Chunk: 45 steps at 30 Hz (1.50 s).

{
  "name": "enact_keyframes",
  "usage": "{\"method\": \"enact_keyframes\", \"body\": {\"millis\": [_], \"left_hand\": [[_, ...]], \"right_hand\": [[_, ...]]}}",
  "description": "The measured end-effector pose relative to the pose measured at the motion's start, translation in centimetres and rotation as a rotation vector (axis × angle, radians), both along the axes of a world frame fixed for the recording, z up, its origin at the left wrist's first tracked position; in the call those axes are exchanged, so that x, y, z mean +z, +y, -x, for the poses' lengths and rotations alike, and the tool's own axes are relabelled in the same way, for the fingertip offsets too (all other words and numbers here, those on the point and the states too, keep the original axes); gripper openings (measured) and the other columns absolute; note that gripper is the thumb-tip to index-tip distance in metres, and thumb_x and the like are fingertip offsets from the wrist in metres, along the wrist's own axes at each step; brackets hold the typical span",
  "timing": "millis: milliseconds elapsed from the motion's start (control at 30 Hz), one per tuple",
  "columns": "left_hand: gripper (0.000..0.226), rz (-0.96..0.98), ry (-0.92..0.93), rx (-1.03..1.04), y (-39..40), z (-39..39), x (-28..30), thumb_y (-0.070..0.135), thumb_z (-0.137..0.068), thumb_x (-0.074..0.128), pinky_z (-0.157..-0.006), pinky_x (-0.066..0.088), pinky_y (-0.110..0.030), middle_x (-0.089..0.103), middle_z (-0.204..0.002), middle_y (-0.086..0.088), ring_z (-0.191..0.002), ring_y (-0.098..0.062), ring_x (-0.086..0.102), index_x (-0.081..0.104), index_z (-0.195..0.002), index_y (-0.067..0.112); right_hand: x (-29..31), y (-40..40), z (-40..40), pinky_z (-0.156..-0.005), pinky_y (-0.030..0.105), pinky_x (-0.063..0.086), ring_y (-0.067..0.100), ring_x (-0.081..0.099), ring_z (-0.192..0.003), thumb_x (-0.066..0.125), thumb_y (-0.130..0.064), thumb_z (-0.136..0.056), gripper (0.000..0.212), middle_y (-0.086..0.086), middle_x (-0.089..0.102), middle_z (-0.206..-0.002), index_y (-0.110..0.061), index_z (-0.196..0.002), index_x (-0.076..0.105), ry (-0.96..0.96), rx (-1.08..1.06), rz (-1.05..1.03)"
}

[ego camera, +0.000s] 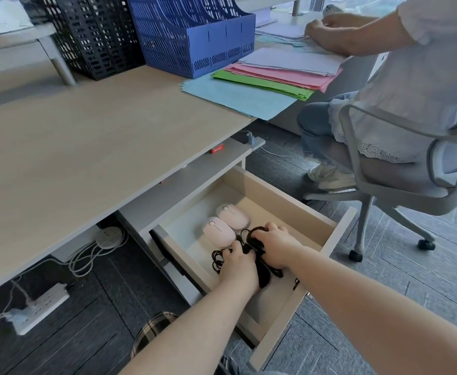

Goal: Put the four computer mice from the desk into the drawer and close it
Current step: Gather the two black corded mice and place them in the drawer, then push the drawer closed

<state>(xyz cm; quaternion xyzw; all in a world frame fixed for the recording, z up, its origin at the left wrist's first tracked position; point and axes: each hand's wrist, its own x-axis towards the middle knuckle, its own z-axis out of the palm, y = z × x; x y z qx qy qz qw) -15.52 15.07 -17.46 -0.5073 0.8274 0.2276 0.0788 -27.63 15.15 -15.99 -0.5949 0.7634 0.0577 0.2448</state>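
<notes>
The drawer under the desk stands pulled out. Two pale pink mice lie side by side at its back left. Both my hands are inside the drawer. My left hand rests on a black mouse whose coiled black cord shows beside my fingers. My right hand covers another black mouse, fingers curled over it and its looped cord. The black mice are mostly hidden by my hands.
The beige desk top lies to the left. A blue file rack, a black one and coloured paper sheets sit at its back. A seated person on a grey swivel chair is close on the right. Power strip on the floor.
</notes>
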Motion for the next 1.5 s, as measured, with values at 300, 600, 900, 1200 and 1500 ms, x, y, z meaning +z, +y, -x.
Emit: {"method": "enact_keyframes", "body": {"millis": [300,600,900,1200,1500], "left_hand": [[0.04,-0.023,-0.041,-0.078,-0.8,-0.7,0.6,0.014,-0.09,0.052,-0.098,0.041,-0.04,0.032,-0.137,-0.012,-0.124,-0.035,0.033,0.048,-0.129,0.022],[0.054,-0.007,-0.156,-0.133,-1.1,-1.3,3.3,0.023,-0.08,0.068,-0.091,0.046,-0.042,0.032,-0.134,-0.007,-0.124,-0.031,0.035,0.044,-0.129,0.023],[0.082,0.124,-0.147,-0.158,-2.3,-2.2,8.4,0.061,-0.065,0.073,-0.097,0.042,-0.042,0.04,-0.134,-0.007,-0.126,-0.031,0.039,0.044,-0.13,0.019],[0.04,0.406,0.055,-0.104,-4.7,-3.9,12.2,0.033,-0.093,0.045,-0.1,0.036,-0.042,0.039,-0.139,-0.011,-0.131,-0.029,0.035,0.043,-0.128,0.013],[0.062,0.542,0.056,-0.054,-9.9,-5.9,14.0,0.035,-0.099,0.038,-0.116,0.021,-0.039,0.014,-0.159,-0.012,-0.146,-0.026,0.014,0.013,-0.149,0.009]], "right_hand": [[0.2,0.1,-0.3,-0.096,0.048,0.047,0.035,0.038,-0.12,0.053,-0.022,-0.087,0.05,0.01,0.037,-0.132,-0.032,-0.134,0.042,-0.012,-0.013,-0.019],[2.6,0.8,0.1,-0.092,0.047,0.049,0.032,0.043,-0.122,0.043,-0.018,-0.089,0.037,0.009,0.05,-0.126,-0.021,-0.125,0.052,0.006,-0.127,0.127],[6.2,4.8,1.9,-0.117,0.052,0.019,0.034,0.004,-0.147,0.041,-0.001,-0.077,0.05,0.016,0.026,-0.152,-0.016,-0.124,0.05,0.075,-0.635,0.364],[6.5,4.8,0.8,-0.113,0.048,0.031,0.034,-0.002,-0.149,0.043,0.003,-0.083,0.065,0.023,-0.016,-0.158,-0.011,-0.144,0.025,-0.217,-0.949,0.39],[7.1,0.2,0.2,-0.091,0.041,0.048,0.044,0.044,-0.126,0.04,-0.002,-0.085,0.054,0.032,0.016,-0.152,-0.006,-0.138,0.029,-0.3,-1.01,0.322]]}}
